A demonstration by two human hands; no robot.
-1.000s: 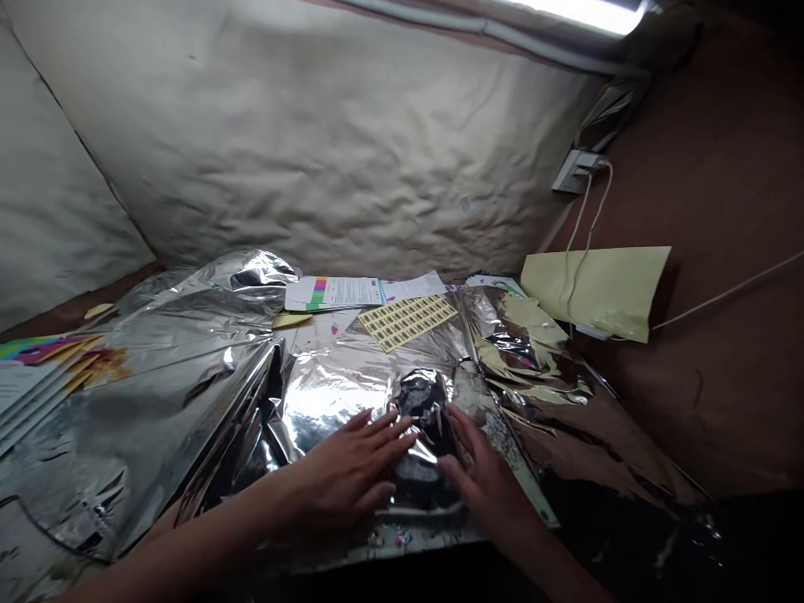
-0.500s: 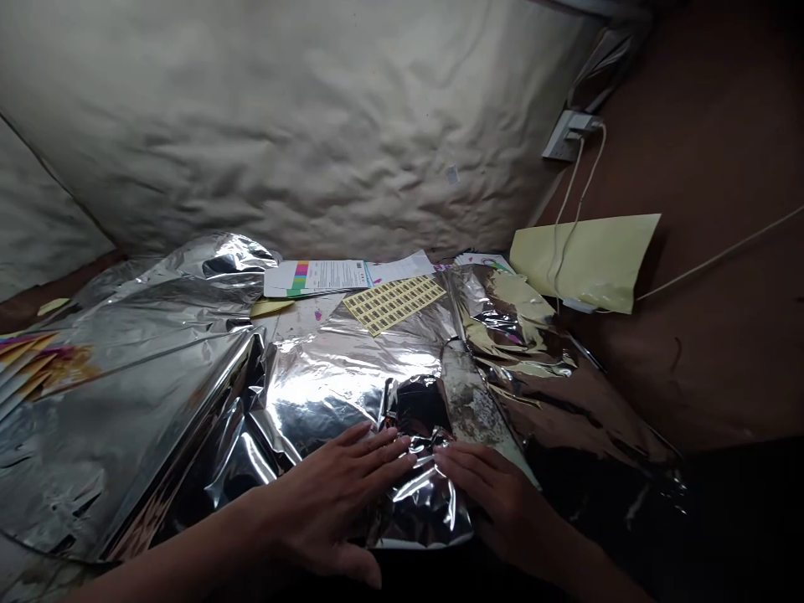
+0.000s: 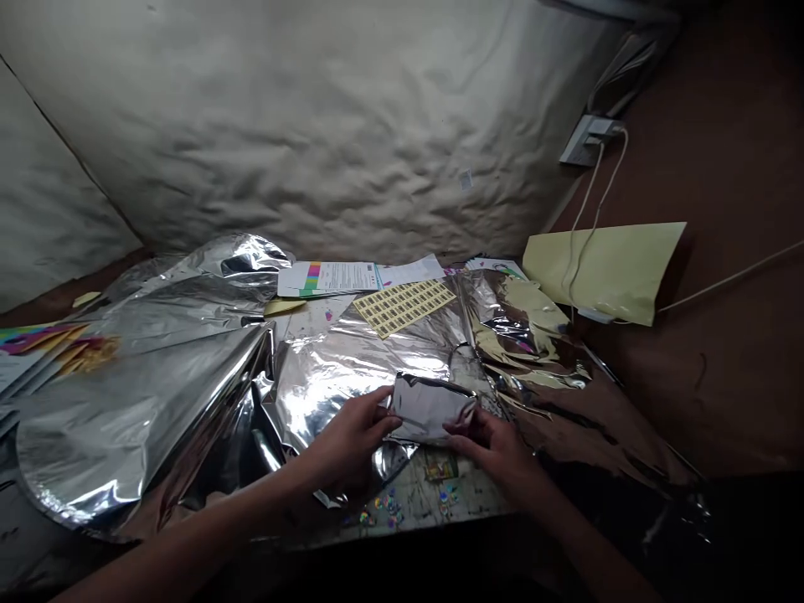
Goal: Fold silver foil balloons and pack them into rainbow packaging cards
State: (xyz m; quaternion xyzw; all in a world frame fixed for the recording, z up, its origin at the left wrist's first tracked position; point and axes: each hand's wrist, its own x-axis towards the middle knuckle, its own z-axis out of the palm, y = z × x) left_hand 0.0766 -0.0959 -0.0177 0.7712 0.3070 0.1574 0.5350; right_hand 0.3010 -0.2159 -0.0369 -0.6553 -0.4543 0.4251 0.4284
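While your left hand (image 3: 352,435) is gripping the left edge of the folded foil piece (image 3: 430,406), your right hand (image 3: 499,448) is pinching its lower right edge, so both sets of fingers are closing on the same item. You are holding the folded foil piece slightly raised, just above the table (image 3: 414,498), near the front edge and roughly in the middle of the view. Its upper face is showing a dull grey reflection, and its top edge is curling slightly upward.

Under and behind the piece, a large silver foil sheet (image 3: 339,368) is lying crumpled across the work surface. A second silver sheet (image 3: 144,394) is spreading to your left, with a rounded edge at its near side. A third, more creased foil sheet (image 3: 533,352) is lying to your right and is reflecting yellow tones.

Small coloured confetti specks (image 3: 389,507) are lying on the bare table just below your hands. A yellow label sheet (image 3: 404,304) is resting behind the foil, with a printed paper (image 3: 332,278) beyond it. A pale yellow sheet (image 3: 606,272) is hanging at the right, crossed by a white cable (image 3: 587,226) running up to a wall socket (image 3: 584,138)
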